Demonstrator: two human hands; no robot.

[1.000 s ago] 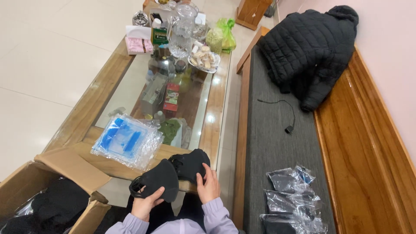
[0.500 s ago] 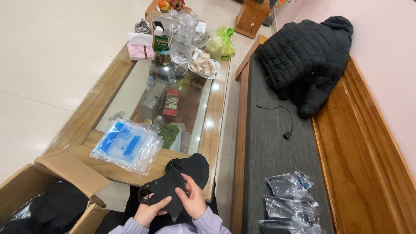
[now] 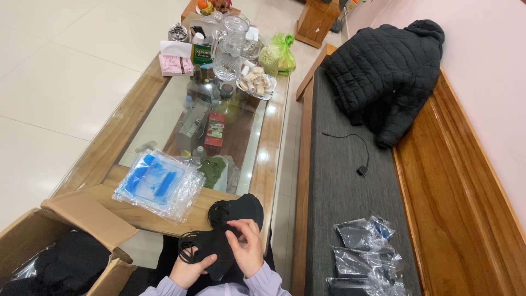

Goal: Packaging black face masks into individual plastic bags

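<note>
Left hand [image 3: 189, 270] cups the black masks [image 3: 219, 246] from below at bottom centre, while right hand [image 3: 247, 246] pinches their top edge, squaring the stack over the lap; clear bags [image 3: 159, 183] wait beside, on the table [image 3: 118, 134].

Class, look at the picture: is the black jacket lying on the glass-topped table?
No. The black jacket lies on the grey bench cushion, beside the glass-topped table, not on it.

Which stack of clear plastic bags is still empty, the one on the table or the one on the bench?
The stack on the table: its bags lie flat, showing only blue. The bench bags each hold something black.
</note>
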